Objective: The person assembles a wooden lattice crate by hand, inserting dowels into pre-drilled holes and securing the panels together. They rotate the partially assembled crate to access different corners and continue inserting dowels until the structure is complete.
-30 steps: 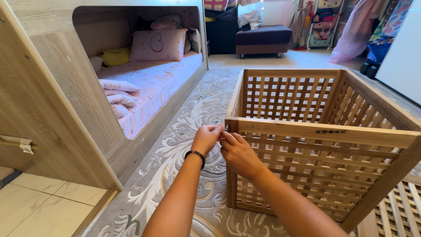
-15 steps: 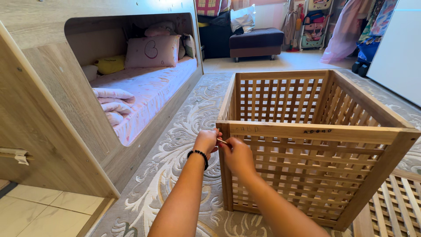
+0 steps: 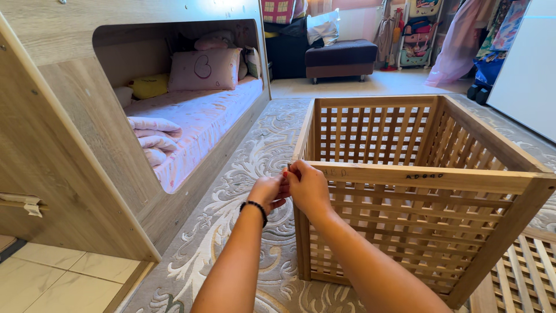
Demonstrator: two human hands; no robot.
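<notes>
Still pinched together at the near-left top corner, both hands (image 3: 292,188) touch the upright, open-topped lattice crate (image 3: 417,179).

Pink pillow (image 3: 204,68), folded blanket (image 3: 153,139), dark ottoman (image 3: 340,57)

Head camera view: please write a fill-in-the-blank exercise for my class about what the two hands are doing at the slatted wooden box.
1. Both hands meet at the near left ____ of the open-topped slatted wooden lattice box.
2. The left hand has a black beaded ____ on its wrist.
3. The box stands on a grey patterned ____ with pale swirls.
4. The right hand rests against the box's top ____.

Missing words: corner; bracelet; rug; rail
</notes>
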